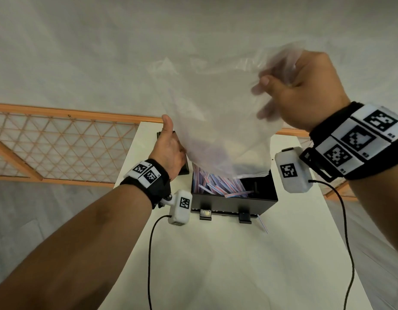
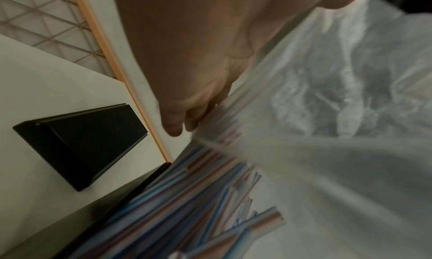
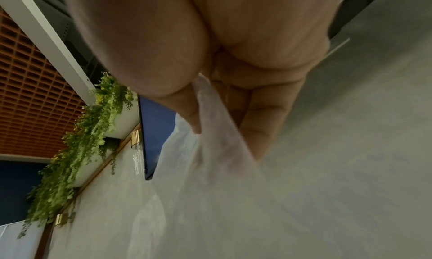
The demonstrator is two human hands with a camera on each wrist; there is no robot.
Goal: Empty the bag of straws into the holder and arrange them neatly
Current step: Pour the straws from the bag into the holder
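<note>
**Straws tipped from the bag into the holder**

At the far left, a wooden lattice railing [image 1: 59, 139] is seen beyond the white surface [image 1: 227, 253]. On the surface, a black lid [image 2: 81, 148] lies flat, just left of the holder. The left hand [image 1: 170, 151] is raised beside the lower left edge of the clear plastic bag [image 1: 216, 113]; the thumb points up and the fingers lie against the film near the bag's mouth, but whether the film is pinched or merely steadied cannot be told. In the centre, the bag is held inverted, its mouth directly above the open black holder [image 1: 233, 200]. Red-and-blue striped straws [image 1: 216, 184] are seen sliding from the mouth into the holder, where they lie crossed and slanted, mostly toward its left side. One stray straw [image 1: 263, 224] rests on the surface just beside the holder's near right corner. At the upper right, the closed end of the bag is gripped in the right hand [image 1: 303, 90], with fingers and thumb curled round the gathered film.

The step in hand is judged to be the emptying. The next move likely calls for a lift or shake of the bag until no straws remain, after which the bag must be set aside, the stray straw recovered, and the pile aligned.
</note>
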